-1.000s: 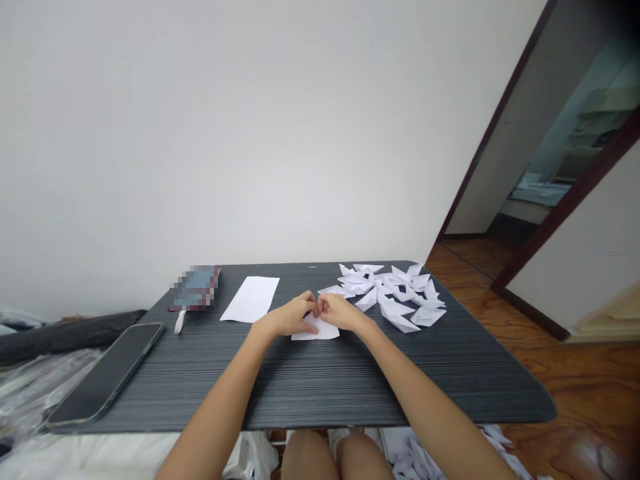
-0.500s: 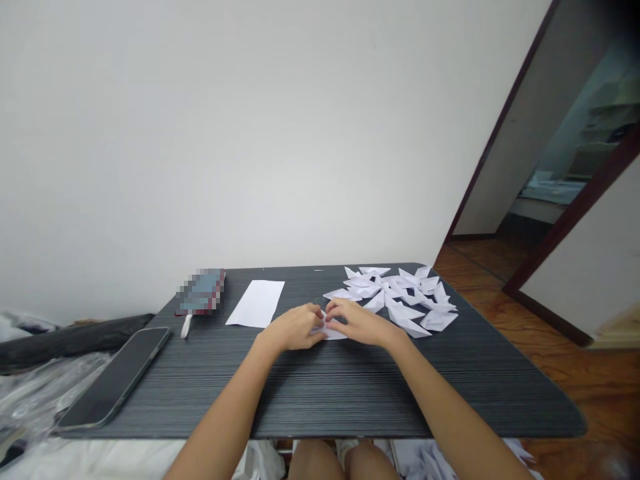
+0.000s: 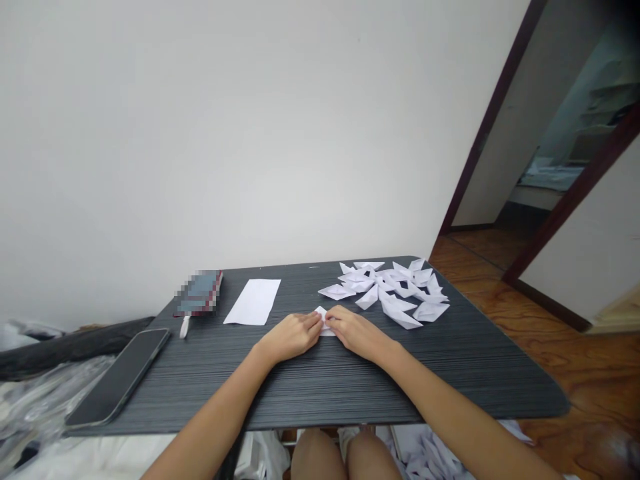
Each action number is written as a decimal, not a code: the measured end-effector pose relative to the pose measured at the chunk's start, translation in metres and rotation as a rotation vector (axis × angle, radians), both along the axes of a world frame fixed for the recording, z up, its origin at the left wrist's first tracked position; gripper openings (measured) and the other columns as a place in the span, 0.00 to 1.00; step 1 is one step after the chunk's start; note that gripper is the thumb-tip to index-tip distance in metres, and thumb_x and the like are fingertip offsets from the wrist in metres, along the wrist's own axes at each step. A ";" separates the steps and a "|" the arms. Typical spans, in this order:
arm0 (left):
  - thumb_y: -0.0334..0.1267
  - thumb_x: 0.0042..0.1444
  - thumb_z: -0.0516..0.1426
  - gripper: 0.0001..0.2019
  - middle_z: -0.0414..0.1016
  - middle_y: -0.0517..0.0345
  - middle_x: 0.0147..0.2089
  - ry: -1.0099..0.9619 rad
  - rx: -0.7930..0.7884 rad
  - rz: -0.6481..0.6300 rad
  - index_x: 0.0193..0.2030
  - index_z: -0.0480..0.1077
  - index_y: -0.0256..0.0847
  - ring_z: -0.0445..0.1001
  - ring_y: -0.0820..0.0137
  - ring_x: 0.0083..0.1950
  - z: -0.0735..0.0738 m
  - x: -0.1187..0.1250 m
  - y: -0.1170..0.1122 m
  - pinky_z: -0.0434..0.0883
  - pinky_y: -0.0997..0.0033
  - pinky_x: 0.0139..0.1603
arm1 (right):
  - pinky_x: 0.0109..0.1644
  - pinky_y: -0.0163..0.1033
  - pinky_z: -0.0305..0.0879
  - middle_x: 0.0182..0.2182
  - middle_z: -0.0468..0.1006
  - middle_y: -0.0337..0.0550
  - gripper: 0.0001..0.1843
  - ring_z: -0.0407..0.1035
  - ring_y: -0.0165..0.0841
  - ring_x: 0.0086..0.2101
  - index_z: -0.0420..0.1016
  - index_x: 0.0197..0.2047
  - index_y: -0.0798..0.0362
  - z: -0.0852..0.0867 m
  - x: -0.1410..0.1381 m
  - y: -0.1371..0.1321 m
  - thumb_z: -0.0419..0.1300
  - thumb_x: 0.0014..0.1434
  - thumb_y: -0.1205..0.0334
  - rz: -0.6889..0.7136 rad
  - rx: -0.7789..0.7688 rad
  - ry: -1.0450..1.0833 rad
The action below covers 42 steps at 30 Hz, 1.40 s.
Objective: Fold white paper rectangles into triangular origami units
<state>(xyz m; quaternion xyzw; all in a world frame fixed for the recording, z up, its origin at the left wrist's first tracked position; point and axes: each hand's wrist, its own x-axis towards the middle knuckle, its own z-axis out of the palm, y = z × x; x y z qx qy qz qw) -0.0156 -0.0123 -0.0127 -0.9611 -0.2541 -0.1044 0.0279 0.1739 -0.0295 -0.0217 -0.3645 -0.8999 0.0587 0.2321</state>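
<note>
A small folded piece of white paper [image 3: 327, 331] lies on the dark table between my hands, its pointed tip showing above the fingers. My left hand [image 3: 296, 335] presses on its left side with the fingers together. From the right, my right hand [image 3: 354, 329] presses on the same paper, fingers closed and bent. Most of the folds are hidden under the fingertips. Just beyond my right hand lies a cluster of several white folded paper boats [image 3: 395, 288]. A flat white sheet of paper [image 3: 254, 302] rests to the left of my left hand.
A phone [image 3: 120, 377] lies along the table's left edge. Behind it is a book-like item [image 3: 200, 293], blurred out, with a white tab. The dark table [image 3: 320, 393] backs onto a white wall. More folded white paper [image 3: 425, 453] is below the front edge.
My fingers have flattened from an arched pinch to pressing down on the paper, and its pointed tip now shows. The view has shifted slightly.
</note>
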 end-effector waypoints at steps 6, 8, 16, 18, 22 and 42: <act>0.34 0.58 0.42 0.15 0.65 0.52 0.50 -0.087 -0.040 0.054 0.47 0.64 0.40 0.63 0.68 0.50 -0.002 -0.005 -0.006 0.62 0.65 0.50 | 0.45 0.38 0.60 0.37 0.69 0.49 0.14 0.61 0.33 0.43 0.71 0.37 0.58 -0.008 0.000 -0.003 0.45 0.56 0.73 0.011 0.020 0.092; 0.35 0.58 0.42 0.15 0.66 0.53 0.47 -0.150 -0.081 0.102 0.44 0.66 0.41 0.63 0.68 0.48 -0.002 -0.004 -0.010 0.62 0.66 0.48 | 0.45 0.38 0.60 0.37 0.70 0.48 0.13 0.61 0.33 0.42 0.71 0.35 0.57 -0.009 0.000 -0.004 0.45 0.56 0.72 0.009 0.001 0.152; 0.41 0.54 0.49 0.14 0.65 0.56 0.32 -0.429 -0.307 0.314 0.28 0.71 0.35 0.65 0.74 0.32 -0.007 -0.015 -0.008 0.63 0.74 0.33 | 0.40 0.36 0.59 0.29 0.71 0.43 0.08 0.64 0.30 0.33 0.70 0.27 0.57 -0.011 0.002 0.001 0.51 0.53 0.69 -0.102 -0.147 0.417; 0.41 0.53 0.50 0.14 0.65 0.57 0.31 -0.455 -0.358 0.323 0.26 0.70 0.35 0.64 0.75 0.29 -0.007 -0.018 -0.006 0.62 0.75 0.31 | 0.39 0.36 0.58 0.29 0.70 0.43 0.07 0.63 0.30 0.32 0.69 0.26 0.57 -0.012 0.004 0.003 0.52 0.52 0.68 -0.134 -0.163 0.428; 0.41 0.52 0.50 0.13 0.66 0.57 0.30 -0.480 -0.387 0.359 0.25 0.68 0.35 0.63 0.75 0.29 -0.007 -0.018 -0.003 0.61 0.74 0.31 | 0.38 0.36 0.58 0.29 0.68 0.42 0.05 0.62 0.30 0.32 0.68 0.25 0.57 -0.012 0.006 0.005 0.53 0.51 0.67 -0.166 -0.202 0.415; 0.27 0.50 0.46 0.14 0.60 0.54 0.42 -0.263 -0.091 0.511 0.43 0.61 0.43 0.58 0.66 0.43 -0.008 0.001 -0.018 0.57 0.64 0.40 | 0.39 0.38 0.56 0.34 0.59 0.43 0.11 0.56 0.33 0.35 0.63 0.35 0.52 -0.012 -0.010 -0.005 0.49 0.49 0.76 -0.357 -0.047 0.155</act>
